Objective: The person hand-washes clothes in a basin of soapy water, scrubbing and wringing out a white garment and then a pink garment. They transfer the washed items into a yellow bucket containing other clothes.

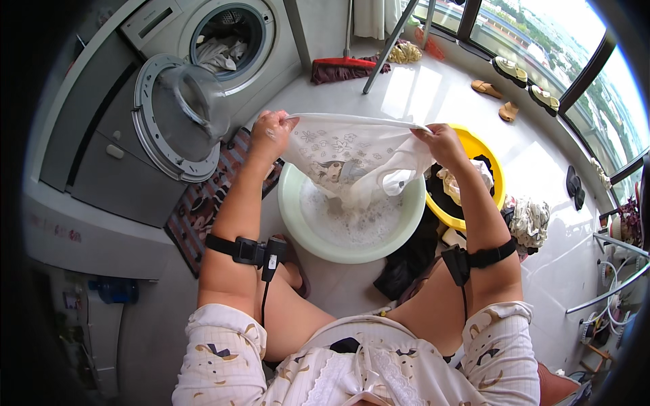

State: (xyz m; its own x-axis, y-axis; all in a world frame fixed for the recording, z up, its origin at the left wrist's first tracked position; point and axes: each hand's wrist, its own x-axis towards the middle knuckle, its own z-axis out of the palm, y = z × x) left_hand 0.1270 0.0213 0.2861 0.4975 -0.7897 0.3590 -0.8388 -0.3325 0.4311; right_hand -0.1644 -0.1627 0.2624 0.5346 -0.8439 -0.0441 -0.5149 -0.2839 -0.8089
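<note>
A wet white garment with a printed cartoon figure and flowers [340, 147] is stretched between my two hands. My left hand [271, 133] grips its upper left corner, with some suds on the back of the hand. My right hand [443, 144] pinches the upper right corner. The cloth's lower part hangs into a pale green plastic basin [294, 228] of sudsy, greyish water [355, 223]. Right of the basin, partly behind my right forearm, stands a yellow basin [500, 177] holding dark and light clothes [452, 185].
On the left, a front-loading washing machine [284, 35] has its round door [175, 122] open and laundry inside. A patterned mat [203, 203] lies below it. Dark cloth [414, 259] and a clothes pile [528, 221] lie on the floor at right. A red mop head [345, 63] and shoes [486, 88] are farther off.
</note>
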